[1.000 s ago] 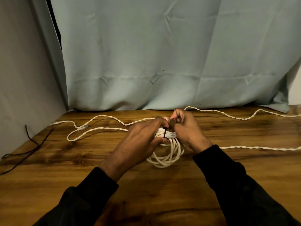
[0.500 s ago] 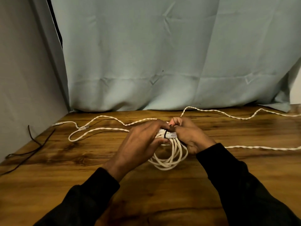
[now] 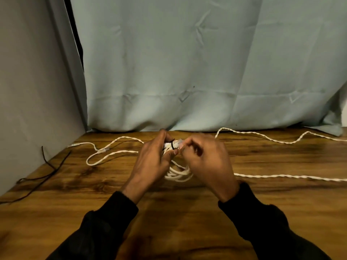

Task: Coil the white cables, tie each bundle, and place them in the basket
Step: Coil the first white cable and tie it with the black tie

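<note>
A coiled white cable bundle hangs between my hands above the wooden table. My left hand grips the top of the coil, where a thin black tie wraps around it. My right hand pinches the bundle's top end beside the tie, where a clear plug shows. A loose twisted white cable loops on the table to the left. Another twisted white cable runs off to the right edge. No basket is in view.
Thin black ties lie at the table's left edge by the grey wall. A pale blue curtain hangs behind the table's far edge. A third stretch of white cable wavers along the back right.
Both hands have lifted the bundle a little and shifted apart at the wrists. My right hand has turned so its fingers pinch the bundle's top end from the right.
</note>
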